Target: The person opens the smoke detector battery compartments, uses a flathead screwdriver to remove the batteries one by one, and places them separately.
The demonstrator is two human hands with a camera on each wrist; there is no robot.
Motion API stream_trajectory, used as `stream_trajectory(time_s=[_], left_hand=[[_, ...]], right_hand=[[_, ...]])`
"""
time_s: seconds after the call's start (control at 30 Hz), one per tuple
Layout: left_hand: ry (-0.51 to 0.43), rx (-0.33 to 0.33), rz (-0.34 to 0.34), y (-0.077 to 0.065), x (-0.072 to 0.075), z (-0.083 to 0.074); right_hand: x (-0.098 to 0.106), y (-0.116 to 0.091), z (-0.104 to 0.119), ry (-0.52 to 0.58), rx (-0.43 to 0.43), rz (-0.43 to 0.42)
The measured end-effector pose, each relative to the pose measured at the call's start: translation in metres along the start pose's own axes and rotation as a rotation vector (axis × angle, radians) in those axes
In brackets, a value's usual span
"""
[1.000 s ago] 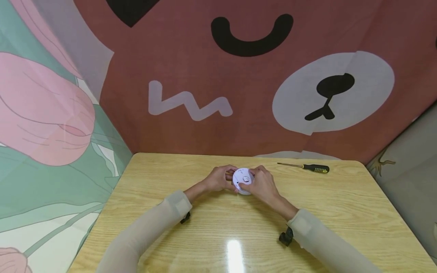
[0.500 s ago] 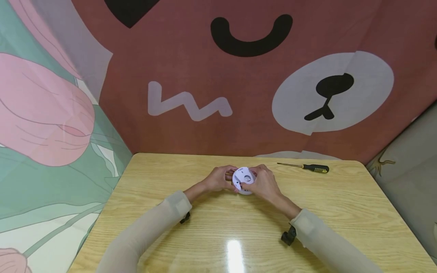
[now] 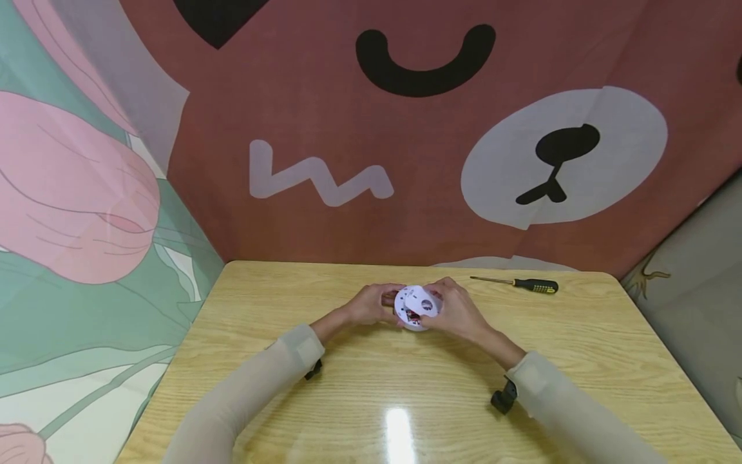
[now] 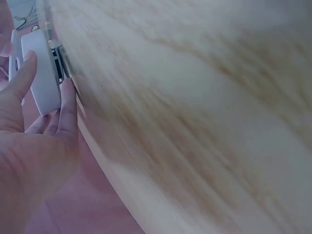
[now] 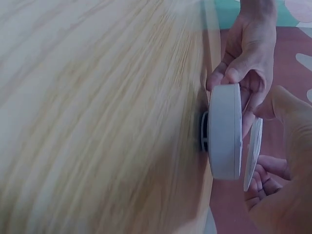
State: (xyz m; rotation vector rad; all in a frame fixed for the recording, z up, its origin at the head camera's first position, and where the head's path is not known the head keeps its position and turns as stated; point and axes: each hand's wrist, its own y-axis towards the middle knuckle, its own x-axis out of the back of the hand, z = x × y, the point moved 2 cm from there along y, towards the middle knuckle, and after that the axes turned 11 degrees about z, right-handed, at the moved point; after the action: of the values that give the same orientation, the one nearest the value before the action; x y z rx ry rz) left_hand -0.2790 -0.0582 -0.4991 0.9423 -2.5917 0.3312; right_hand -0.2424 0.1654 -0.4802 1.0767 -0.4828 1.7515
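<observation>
A round white device like a smoke alarm [image 5: 224,136] is held just above the table, its thick side wall and dark-slotted base showing in the right wrist view. My left hand [image 3: 368,304] grips the body by its left edge, thumb on one side and fingers on the other. Between thumb and fingers, my right hand [image 3: 460,312] pinches a thin white cover [image 5: 253,155], which stands apart from the body with a gap. Below the cover's edge, dark and red parts [image 3: 413,317] show inside the device in the head view. The cover has a round opening.
A screwdriver [image 3: 536,286] with a black and yellow handle lies at the back right of the wooden table [image 3: 348,399]. Behind the table hangs a reddish cloth [image 3: 324,232] with a bear print. A dark wrist camera [image 3: 504,396] sits under the right sleeve.
My right hand has drawn the cover up and to the right, off the body, uncovering the dark and red parts inside. The left hand has stayed nearly in place.
</observation>
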Motion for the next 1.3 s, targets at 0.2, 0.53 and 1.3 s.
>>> stream_trajectory(time_s=[0.2, 0.53, 1.3], left_hand=[[-0.011, 0.008, 0.029, 0.001, -0.001, -0.001], [0.098, 0.066, 0.029, 0.003, -0.002, -0.002], [0.200, 0.066, 0.006, 0.007, -0.007, -0.003]], right_hand=[[0.011, -0.003, -0.006, -0.008, 0.025, 0.010], [0.030, -0.010, -0.022, -0.024, 0.024, 0.005], [0.063, -0.039, -0.070, -0.077, 0.084, 0.022]])
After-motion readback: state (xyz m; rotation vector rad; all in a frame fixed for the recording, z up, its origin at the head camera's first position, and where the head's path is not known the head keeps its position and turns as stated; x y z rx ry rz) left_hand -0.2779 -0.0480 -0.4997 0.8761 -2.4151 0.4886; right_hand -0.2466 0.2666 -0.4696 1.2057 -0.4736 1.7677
